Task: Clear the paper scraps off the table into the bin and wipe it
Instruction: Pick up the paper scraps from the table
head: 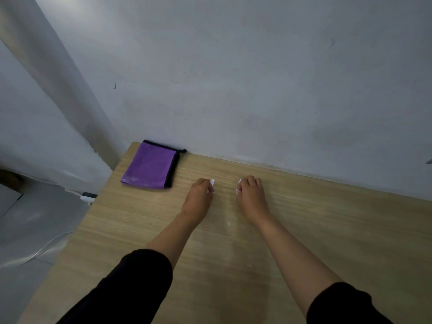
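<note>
Head view: a small, torn white paper scrap (212, 182) is pinched in the curled fingers of the left grip (198, 195). A second scrap (238, 191) is clamped in the right grip (251, 195). Both are held low over the pale wood-grain counter (327, 230). A folded, black-edged purple cloth (149, 170) is laid flat at its far-left corner.

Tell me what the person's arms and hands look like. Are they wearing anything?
Both arms have black sleeves, the left sleeve and the right sleeve, which end near the elbows. The left hand and the right hand are bare. No gloves, rings, watch or bracelets show.
</note>
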Tool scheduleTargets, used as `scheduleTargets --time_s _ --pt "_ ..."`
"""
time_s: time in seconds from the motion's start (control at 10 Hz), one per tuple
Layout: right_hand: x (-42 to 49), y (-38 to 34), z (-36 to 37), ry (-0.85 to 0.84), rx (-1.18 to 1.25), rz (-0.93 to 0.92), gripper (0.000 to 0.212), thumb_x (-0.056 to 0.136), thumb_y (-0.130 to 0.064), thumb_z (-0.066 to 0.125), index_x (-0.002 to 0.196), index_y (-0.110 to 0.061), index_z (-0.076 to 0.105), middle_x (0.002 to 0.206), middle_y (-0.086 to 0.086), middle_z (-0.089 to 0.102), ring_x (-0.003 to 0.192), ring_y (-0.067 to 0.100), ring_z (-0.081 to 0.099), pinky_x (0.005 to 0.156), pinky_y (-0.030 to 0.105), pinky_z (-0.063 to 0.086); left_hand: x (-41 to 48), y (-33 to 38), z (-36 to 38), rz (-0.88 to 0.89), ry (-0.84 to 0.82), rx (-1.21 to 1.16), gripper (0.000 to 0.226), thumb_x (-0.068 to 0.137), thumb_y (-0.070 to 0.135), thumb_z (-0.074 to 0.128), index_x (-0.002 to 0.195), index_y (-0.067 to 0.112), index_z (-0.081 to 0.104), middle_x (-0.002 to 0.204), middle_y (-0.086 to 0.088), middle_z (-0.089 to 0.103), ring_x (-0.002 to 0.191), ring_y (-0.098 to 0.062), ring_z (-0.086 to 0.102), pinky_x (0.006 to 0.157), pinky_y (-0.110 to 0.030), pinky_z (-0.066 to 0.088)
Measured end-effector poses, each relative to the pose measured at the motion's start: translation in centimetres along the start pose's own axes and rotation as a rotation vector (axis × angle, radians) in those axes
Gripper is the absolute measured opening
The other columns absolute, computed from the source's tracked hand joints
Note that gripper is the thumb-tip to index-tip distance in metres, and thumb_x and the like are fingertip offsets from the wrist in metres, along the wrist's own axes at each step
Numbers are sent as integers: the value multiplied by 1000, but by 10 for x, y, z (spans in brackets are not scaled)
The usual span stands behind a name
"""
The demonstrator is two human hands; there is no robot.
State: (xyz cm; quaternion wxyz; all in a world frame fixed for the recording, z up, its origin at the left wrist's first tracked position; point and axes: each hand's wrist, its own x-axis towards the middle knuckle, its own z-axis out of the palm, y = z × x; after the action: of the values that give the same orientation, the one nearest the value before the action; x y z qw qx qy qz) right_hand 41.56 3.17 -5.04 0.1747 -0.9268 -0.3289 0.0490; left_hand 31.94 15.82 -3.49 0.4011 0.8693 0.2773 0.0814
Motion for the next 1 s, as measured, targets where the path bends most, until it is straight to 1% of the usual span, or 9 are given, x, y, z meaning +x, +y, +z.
scheduleTargets --time_s 0.1,0.2,0.3,0.4,0.5,0.6,0.8,0.9,1.0 --pt "0 1 -5 -18 58 -6 13 90 -7 48 98 -2 57 108 15 55 104 31 44 88 33 34 1 -2 1 45 -39 87 25 89 2 52 113 3 59 114 -15 58 110 -27 54 88 -25 43" --pt "-10 1 -12 16 358 146 10 90 -3 47 90 -4 56 98 10 56 93 24 47 71 18 38 1 0 3 28 -64 193 51 93 5 46 141 10 32 127 -17 49 115 -29 48 94 -32 43" --pt "-21 2 -18 83 651 338 8 92 -7 48 92 -7 57 88 2 56 80 15 51 55 5 36 -4 5 5 -23 -63 181 40 95 5 41 135 6 38 133 -23 39 115 -36 45 86 -29 38" --pt "-31 8 -24 170 788 448 6 91 -9 52 90 -9 58 83 -1 57 75 12 52 56 7 37 -6 3 7 -34 -33 183 33 94 5 40 127 4 46 133 -23 38 115 -37 45 84 -30 39" --pt "-42 17 -26 167 849 495 5 90 -11 54 88 -13 59 81 -4 58 72 9 53 59 13 40 -6 1 9 -5 -16 230 36 93 2 42 129 4 47 137 -21 40 124 -37 39 101 -40 39" --pt "-51 23 -27 165 853 505 5 90 -11 56 89 -13 60 83 -4 60 71 4 53 61 13 40 -8 -5 9 70 -4 286 38 93 -2 44 130 3 49 126 -17 55 113 -30 48 97 -37 44" --pt "-64 30 -30 176 820 444 7 89 -9 56 93 -8 62 85 -2 61 77 9 55 64 13 42 -16 -3 9 88 52 245 38 90 -4 47 127 2 51 111 -21 61 105 -34 54 88 -35 45" --pt "-65 32 -32 177 812 430 7 89 -9 57 93 -8 62 84 -3 61 75 7 55 64 13 42 -14 -2 6 -7 106 127 36 90 2 51 126 0 52 116 -21 60 107 -32 56 90 -32 44" --pt "-66 33 -35 171 810 432 7 89 -10 57 93 -10 63 85 -3 61 76 7 55 65 13 42 -21 6 1 -102 136 -105 23 89 14 59 108 4 66 97 -13 68 86 -19 61 75 -21 44"
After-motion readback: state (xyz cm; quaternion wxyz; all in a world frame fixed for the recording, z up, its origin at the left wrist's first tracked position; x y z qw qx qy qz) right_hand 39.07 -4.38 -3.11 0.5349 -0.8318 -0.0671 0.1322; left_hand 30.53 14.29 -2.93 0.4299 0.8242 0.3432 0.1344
